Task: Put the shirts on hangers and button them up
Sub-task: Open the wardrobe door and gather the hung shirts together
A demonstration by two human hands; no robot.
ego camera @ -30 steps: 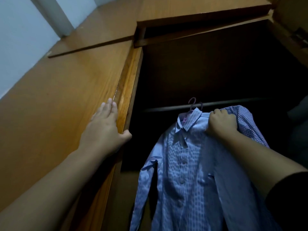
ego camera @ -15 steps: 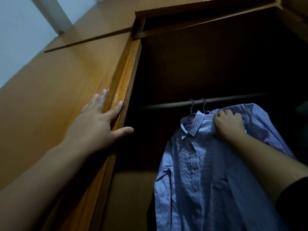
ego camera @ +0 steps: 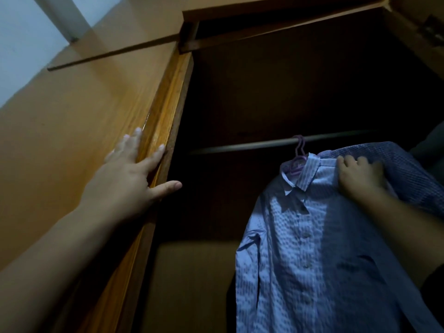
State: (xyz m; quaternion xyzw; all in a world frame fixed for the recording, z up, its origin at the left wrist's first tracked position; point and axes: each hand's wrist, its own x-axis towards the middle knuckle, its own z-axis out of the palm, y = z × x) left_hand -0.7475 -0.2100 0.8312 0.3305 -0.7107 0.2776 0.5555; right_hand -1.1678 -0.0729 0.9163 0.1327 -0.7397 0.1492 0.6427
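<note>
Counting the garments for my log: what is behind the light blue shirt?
Behind the light blue shirt a darker checked shirt shows at its shoulder. The rest is covered.

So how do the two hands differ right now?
The left hand lies flat with straight, spread fingers on the wardrobe door; the right hand has curled fingers gripping the light blue shirt near its collar. The left holds nothing; the right holds up the hangered shirt by the rail. Both are bare and raised.
</note>
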